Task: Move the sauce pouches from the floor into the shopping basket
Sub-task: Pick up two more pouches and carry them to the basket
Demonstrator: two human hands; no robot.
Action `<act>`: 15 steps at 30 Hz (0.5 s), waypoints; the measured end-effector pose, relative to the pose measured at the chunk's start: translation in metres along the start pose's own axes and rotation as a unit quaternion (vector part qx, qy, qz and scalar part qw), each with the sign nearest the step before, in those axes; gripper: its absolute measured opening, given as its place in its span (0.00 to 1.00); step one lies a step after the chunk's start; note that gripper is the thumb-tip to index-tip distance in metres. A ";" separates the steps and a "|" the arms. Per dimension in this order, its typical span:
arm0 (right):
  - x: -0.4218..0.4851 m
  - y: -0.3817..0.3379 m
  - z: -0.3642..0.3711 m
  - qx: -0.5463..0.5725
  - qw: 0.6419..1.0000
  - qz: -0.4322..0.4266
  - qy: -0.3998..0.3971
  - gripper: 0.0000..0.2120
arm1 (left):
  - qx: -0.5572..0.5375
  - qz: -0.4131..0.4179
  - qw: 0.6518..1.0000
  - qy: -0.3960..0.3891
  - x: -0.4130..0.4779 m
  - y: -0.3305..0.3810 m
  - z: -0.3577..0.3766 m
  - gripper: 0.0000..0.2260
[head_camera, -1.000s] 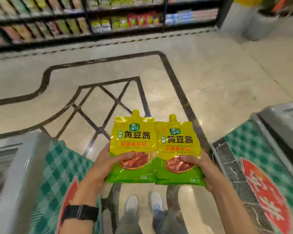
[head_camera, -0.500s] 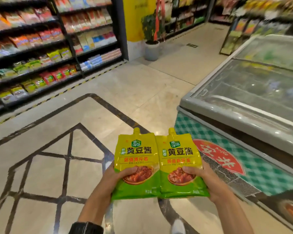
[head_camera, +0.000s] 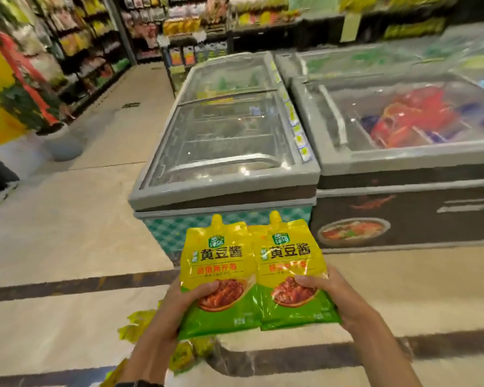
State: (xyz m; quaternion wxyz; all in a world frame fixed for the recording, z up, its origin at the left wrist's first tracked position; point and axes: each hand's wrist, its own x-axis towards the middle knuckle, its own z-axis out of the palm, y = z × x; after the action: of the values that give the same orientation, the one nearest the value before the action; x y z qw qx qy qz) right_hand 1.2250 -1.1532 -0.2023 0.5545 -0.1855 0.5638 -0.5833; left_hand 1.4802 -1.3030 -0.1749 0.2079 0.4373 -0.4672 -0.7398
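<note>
My left hand (head_camera: pixel 176 311) grips the left pouch (head_camera: pixel 215 263) near its lower edge, thumb pressed across the printed dish and fingers curled behind. My right hand (head_camera: pixel 344 300) grips the right pouch (head_camera: pixel 288 261) the same way. I hold them upright, spouts up, side by side with their inner edges touching or slightly overlapping. I judge this lets both travel as one flat pair, with neither sagging nor slipping. Gripping low, where the sauce likely pools, probably keeps the soft bags from folding over.

Below my left forearm, loose pouches (head_camera: pixel 136 325) lie on the floor (head_camera: pixel 53 247). They are blurred and I cannot count them, but they are not yet collected. The basket is not in view, so I cannot tell how far this pair has to go. I judge I am mid-carry, looking for it.

Just past the pouches stands a freezer (head_camera: pixel 229 141) with a closed glass lid. A second freezer (head_camera: pixel 403 121) sits tight beside it on my right, holding red packs. Farther off, shelves (head_camera: pixel 95 37) of goods line the aisle.
</note>
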 end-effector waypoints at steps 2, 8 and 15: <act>-0.021 -0.002 -0.045 0.035 0.999 -0.013 0.039 0.37 | 0.023 -0.012 0.998 -0.050 0.019 -0.004 0.045 0.40; -0.085 -0.002 -0.156 0.131 0.977 -0.053 0.157 0.38 | 0.096 -0.052 0.975 -0.192 0.064 -0.011 0.187 0.38; -0.139 0.000 -0.249 0.192 0.930 -0.094 0.301 0.40 | 0.180 -0.063 0.931 -0.311 0.112 -0.024 0.338 0.31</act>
State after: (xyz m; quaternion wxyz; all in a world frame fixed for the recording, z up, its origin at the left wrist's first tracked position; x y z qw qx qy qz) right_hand 1.0594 -0.9220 -0.2195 0.3270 0.0565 0.5615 -0.7580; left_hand 1.1389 -1.1995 -0.1858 -0.0768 0.2444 -0.6049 -0.7540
